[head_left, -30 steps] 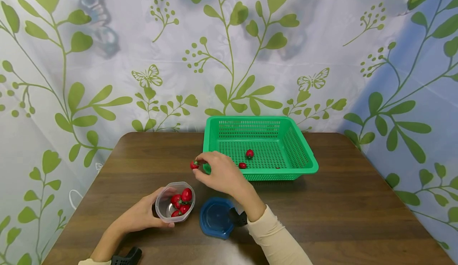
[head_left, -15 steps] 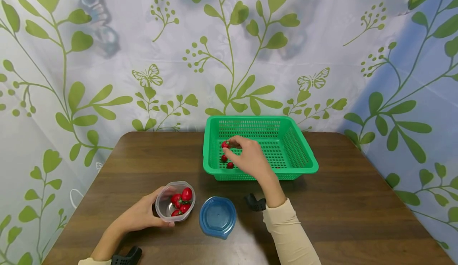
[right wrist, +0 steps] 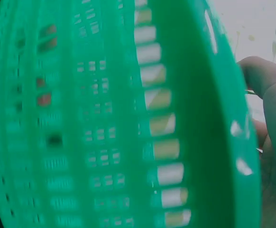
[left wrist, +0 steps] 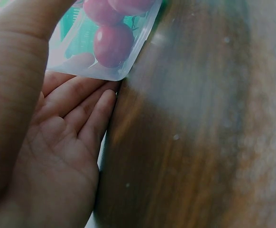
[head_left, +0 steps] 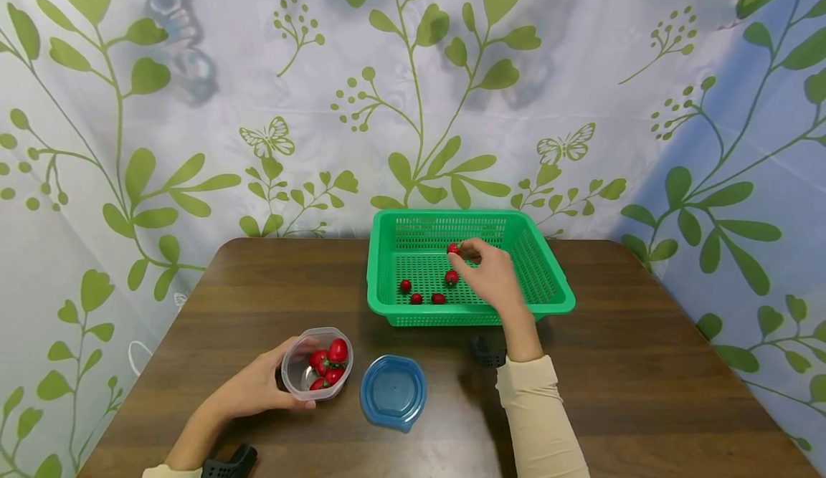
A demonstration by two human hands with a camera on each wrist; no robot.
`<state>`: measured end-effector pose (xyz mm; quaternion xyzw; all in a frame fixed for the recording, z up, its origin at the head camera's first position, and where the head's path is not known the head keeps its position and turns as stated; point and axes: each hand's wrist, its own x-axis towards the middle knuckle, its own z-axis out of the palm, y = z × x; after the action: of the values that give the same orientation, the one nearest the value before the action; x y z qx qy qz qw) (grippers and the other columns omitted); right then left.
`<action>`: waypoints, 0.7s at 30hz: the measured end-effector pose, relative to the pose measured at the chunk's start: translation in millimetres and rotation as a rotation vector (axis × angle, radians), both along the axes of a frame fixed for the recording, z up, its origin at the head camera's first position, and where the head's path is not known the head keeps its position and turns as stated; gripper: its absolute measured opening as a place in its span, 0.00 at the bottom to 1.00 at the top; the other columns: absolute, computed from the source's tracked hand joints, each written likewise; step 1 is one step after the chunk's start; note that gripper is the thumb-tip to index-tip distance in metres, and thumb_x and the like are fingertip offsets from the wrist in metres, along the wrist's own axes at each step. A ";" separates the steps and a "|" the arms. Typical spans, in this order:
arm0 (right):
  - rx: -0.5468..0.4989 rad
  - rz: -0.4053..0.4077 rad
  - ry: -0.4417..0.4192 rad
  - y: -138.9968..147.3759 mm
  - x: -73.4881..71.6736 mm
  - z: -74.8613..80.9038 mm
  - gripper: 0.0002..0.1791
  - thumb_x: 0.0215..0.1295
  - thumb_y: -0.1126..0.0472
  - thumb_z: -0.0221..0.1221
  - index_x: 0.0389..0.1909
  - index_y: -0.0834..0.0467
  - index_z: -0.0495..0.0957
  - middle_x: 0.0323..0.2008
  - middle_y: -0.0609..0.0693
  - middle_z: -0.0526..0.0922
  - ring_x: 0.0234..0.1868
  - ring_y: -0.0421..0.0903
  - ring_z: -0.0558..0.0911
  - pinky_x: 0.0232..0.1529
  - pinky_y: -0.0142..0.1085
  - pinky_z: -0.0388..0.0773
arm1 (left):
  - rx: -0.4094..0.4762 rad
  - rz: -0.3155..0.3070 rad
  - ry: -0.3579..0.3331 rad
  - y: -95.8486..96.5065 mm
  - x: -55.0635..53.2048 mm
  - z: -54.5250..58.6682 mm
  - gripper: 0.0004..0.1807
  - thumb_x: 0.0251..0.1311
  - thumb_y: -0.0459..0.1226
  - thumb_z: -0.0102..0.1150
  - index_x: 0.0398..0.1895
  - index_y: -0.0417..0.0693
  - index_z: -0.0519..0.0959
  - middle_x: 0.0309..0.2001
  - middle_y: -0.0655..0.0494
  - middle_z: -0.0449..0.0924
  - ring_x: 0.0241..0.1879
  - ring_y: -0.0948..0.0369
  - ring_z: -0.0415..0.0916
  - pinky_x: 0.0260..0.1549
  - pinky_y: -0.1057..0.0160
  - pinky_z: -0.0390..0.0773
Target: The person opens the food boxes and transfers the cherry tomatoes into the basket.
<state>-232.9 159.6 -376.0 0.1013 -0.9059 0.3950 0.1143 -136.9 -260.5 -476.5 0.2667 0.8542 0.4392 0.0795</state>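
A clear plastic tub (head_left: pixel 298 363) stands tilted on the table, with several red cherry tomatoes (head_left: pixel 336 351) inside. My left hand (head_left: pixel 258 381) grips the tub from its left side; in the left wrist view the fingers (left wrist: pixel 91 107) reach along its base. Over the green basket (head_left: pixel 377 263), my right hand (head_left: pixel 492 271) pinches a single cherry tomato (head_left: pixel 454 249) between thumb and fingertips. Beneath that hand, several more tomatoes (head_left: pixel 438 298) lie on the basket floor. The basket's slotted wall (right wrist: pixel 195 118) hides most of the right hand in the right wrist view.
A blue lid (head_left: pixel 393 392) lies on the wooden table (head_left: pixel 645 378) between the tub and my right forearm. The basket sits at the back of the table, close to a leaf-patterned curtain (head_left: pixel 310 105).
My right hand has carried the cherry tomato from left of the basket rightward, over its inside. The left hand and the tub have stayed in place.
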 end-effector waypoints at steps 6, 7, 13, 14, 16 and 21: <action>0.000 -0.072 -0.002 26.2 -4.8 -6.2 0.22 0.74 0.47 0.60 0.56 0.60 0.81 0.52 0.59 0.86 0.54 0.58 0.83 0.58 0.54 0.77 | -0.013 0.005 -0.002 -0.4 0.3 0.6 0.46 0.49 0.50 0.81 0.71 0.57 0.69 0.67 0.60 0.76 0.65 0.57 0.75 0.64 0.67 0.72; -0.006 -0.082 -0.005 29.2 -5.1 -7.0 0.22 0.74 0.47 0.60 0.56 0.61 0.81 0.52 0.59 0.86 0.54 0.58 0.83 0.58 0.54 0.77 | -0.014 0.006 -0.002 -0.3 0.3 0.8 0.46 0.49 0.50 0.81 0.71 0.57 0.69 0.67 0.60 0.76 0.65 0.57 0.75 0.64 0.67 0.72; -0.010 -0.087 -0.037 35.2 -6.0 -8.6 0.24 0.74 0.45 0.59 0.57 0.61 0.80 0.53 0.60 0.85 0.54 0.57 0.83 0.58 0.54 0.77 | -0.013 0.010 -0.003 0.2 1.0 2.8 0.46 0.48 0.50 0.82 0.71 0.57 0.69 0.66 0.60 0.76 0.65 0.58 0.75 0.63 0.67 0.72; -0.005 -0.086 -0.044 35.2 -6.2 -8.5 0.25 0.74 0.45 0.59 0.58 0.61 0.80 0.53 0.59 0.85 0.54 0.57 0.83 0.58 0.54 0.77 | -0.013 0.010 -0.004 0.3 1.0 3.0 0.46 0.48 0.50 0.82 0.71 0.57 0.69 0.66 0.60 0.76 0.65 0.58 0.75 0.63 0.67 0.72; 0.003 -0.084 -0.053 35.3 -6.6 -8.5 0.25 0.74 0.45 0.59 0.58 0.61 0.80 0.53 0.59 0.85 0.54 0.57 0.83 0.58 0.54 0.77 | -0.016 0.009 -0.006 0.2 0.8 3.1 0.46 0.48 0.50 0.81 0.71 0.57 0.69 0.66 0.60 0.76 0.65 0.58 0.74 0.63 0.67 0.73; -0.002 -0.076 -0.061 35.9 -6.7 -9.2 0.24 0.74 0.44 0.60 0.58 0.59 0.80 0.52 0.58 0.86 0.54 0.56 0.83 0.58 0.54 0.77 | -0.017 0.007 -0.006 0.5 0.3 2.4 0.46 0.49 0.49 0.81 0.71 0.57 0.69 0.66 0.60 0.76 0.65 0.57 0.74 0.63 0.67 0.73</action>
<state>-239.6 195.5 -385.1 0.0548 -0.9117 0.3944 0.1017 -136.6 -260.0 -474.1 0.2619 0.8586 0.4329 0.0829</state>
